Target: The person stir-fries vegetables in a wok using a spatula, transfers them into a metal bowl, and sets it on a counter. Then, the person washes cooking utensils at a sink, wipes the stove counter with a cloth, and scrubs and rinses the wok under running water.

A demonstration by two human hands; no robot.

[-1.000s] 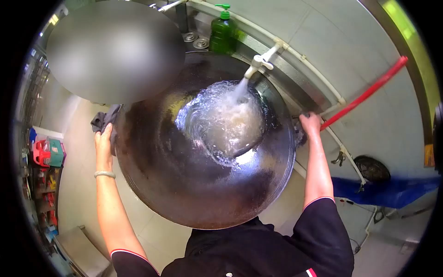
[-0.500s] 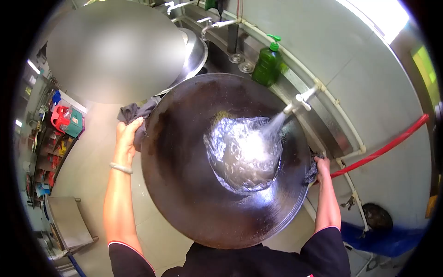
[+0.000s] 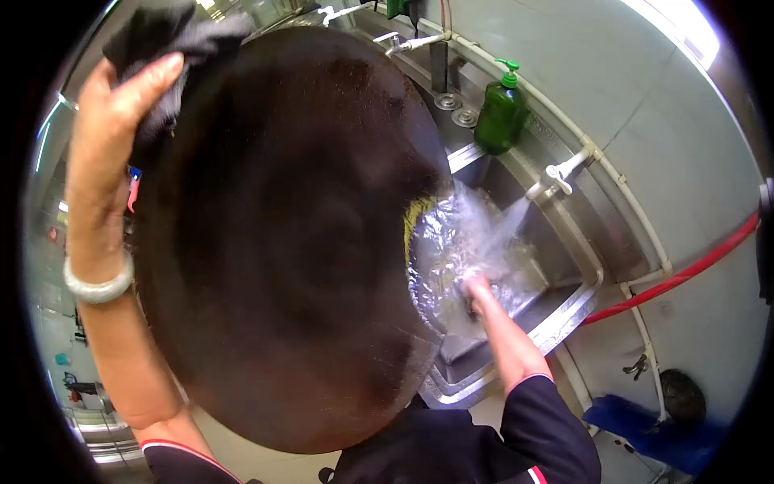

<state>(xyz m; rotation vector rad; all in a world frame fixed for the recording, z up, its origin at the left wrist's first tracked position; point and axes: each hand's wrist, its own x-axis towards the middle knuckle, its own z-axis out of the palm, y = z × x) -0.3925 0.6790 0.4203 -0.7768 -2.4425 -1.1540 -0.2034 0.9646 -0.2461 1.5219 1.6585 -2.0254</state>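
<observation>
A large dark wok (image 3: 298, 242) is tilted steeply, its left side high and its right edge low over a metal sink (image 3: 576, 250). My left hand (image 3: 129, 97) grips its raised left edge through a grey cloth (image 3: 173, 40). My right hand (image 3: 477, 292) is low at the wok's right edge; splashing water (image 3: 476, 242) hides its fingers and whatever they hold. Water pours from a white tap (image 3: 555, 181) and spills over the wok's lower side into the sink.
A green pump bottle (image 3: 501, 111) stands on the ledge behind the sink. Another tap (image 3: 415, 43) is farther back. A red hose (image 3: 677, 278) runs along the right wall, above a blue sheet (image 3: 657, 431) and a round dark fan-like object (image 3: 682, 395).
The wok has gone from nearly level to steeply tilted, its left side raised by my left hand. My right hand has moved down and left, and water now spills into the uncovered sink.
</observation>
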